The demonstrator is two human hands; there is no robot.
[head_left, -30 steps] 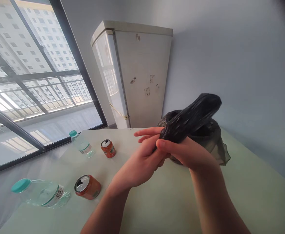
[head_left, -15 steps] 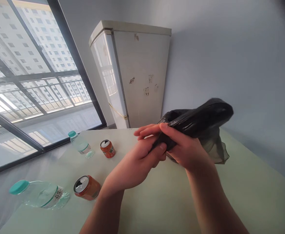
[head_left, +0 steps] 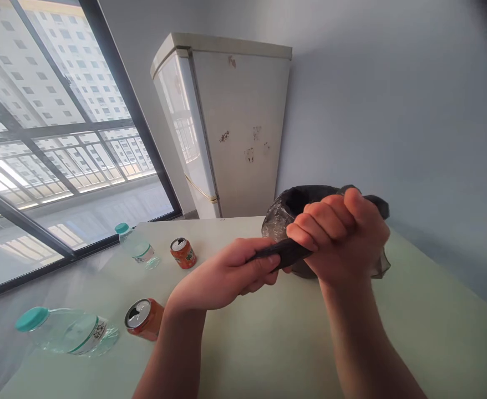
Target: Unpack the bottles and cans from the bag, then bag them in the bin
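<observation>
A black plastic bag [head_left: 290,252], twisted into a narrow strip, stretches between my two hands. My left hand [head_left: 243,269] pinches one end between thumb and fingers. Closed in a fist around the other end is my right hand [head_left: 339,230], and some black plastic shows past its far side. Just behind my hands stands a round container lined with black plastic [head_left: 274,216], its mouth facing up. My right hand hides much of it. Whether the strip joins that lining I cannot tell.
On the pale green table [head_left: 264,343] to the left are two orange drink cans [head_left: 183,254] and two clear plastic bottles with green caps [head_left: 137,246]. A worn white fridge [head_left: 243,127] stands beyond the table. A glass sliding door [head_left: 60,138] is at left, a wall at right.
My right hand has turned over and closed into a fist around the bag. The loose black plastic that stuck out to the upper right is gathered in, and the lined container shows more.
</observation>
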